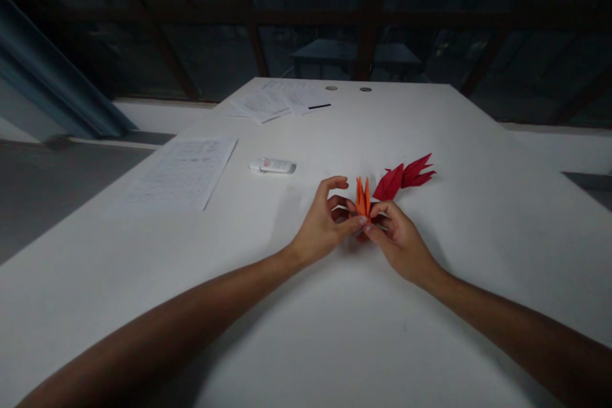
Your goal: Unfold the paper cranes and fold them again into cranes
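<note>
Between my two hands stands a folded piece of orange paper (362, 196), its narrow points directed upward. My left hand (329, 220) pinches its lower left side with thumb and fingers, the index finger curled free above. From the other side, my right hand (394, 236) grips the base, its thumb almost touching the left thumb. Fingers cover the bottom of the orange fold. Just beyond the right hand, folded red paper pieces (389, 183) with pointed tips lie on the white table (306, 331).
A white tube-like object (272, 166) with printed marks lies left of my hands. Printed sheets (179, 172) rest on the left, with more papers (268, 102) and a black pen (319, 106) further back. Two round grommets (365, 89) sit near the far edge, before dark windows.
</note>
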A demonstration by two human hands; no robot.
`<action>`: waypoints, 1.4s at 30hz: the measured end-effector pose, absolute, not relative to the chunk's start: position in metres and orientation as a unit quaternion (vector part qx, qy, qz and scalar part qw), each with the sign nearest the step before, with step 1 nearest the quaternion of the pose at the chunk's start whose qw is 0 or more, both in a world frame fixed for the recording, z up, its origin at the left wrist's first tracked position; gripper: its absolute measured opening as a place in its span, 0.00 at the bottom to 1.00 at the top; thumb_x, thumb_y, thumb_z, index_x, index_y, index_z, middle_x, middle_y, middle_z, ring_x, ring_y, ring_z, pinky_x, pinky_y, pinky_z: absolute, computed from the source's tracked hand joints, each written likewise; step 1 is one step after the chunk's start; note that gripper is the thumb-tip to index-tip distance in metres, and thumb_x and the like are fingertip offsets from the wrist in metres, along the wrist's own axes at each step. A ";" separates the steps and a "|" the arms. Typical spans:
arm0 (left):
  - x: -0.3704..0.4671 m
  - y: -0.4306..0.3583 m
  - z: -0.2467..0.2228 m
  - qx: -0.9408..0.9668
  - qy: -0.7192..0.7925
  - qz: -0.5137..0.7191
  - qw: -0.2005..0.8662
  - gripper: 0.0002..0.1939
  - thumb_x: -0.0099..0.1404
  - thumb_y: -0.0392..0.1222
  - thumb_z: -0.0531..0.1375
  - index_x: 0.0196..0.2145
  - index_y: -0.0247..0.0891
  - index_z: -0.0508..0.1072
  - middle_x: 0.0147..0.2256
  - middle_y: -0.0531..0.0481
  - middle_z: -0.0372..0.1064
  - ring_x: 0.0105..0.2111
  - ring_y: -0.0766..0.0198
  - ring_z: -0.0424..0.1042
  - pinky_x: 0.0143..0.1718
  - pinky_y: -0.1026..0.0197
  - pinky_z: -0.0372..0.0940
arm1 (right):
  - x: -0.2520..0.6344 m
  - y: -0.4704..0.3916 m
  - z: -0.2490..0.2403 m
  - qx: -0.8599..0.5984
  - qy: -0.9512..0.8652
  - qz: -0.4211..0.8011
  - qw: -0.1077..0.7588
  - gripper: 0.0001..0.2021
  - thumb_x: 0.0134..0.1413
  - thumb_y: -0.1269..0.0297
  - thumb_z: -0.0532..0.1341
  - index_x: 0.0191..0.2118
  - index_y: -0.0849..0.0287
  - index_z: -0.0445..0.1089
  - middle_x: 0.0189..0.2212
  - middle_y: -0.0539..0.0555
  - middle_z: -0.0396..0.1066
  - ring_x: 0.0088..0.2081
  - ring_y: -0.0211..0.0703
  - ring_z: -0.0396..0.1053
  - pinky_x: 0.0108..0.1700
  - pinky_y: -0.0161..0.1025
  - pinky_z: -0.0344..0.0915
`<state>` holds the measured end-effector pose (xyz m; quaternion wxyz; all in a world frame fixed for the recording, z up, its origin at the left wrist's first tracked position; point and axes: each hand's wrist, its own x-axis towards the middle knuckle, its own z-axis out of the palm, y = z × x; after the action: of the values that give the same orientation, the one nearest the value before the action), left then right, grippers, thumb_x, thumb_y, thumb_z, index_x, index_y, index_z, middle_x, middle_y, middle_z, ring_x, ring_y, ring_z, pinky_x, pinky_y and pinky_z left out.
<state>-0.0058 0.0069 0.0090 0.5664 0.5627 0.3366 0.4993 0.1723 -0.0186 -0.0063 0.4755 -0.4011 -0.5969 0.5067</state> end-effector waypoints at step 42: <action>-0.010 0.019 -0.001 0.687 0.358 0.458 0.436 0.14 0.63 0.44 0.69 0.45 0.40 0.74 0.50 0.44 0.63 0.41 0.64 0.70 0.38 0.62 0.72 | 0.174 -0.016 -0.010 -0.380 -0.569 0.542 0.488 0.12 0.61 0.62 0.66 0.47 0.50 0.64 0.45 0.52 0.75 0.45 0.44 0.76 0.47 0.44 0.74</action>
<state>-0.0096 0.0185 -0.0006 0.4364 0.6870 0.3579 0.4577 0.1744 -0.0157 -0.0099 0.4879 -0.3797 -0.5690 0.5422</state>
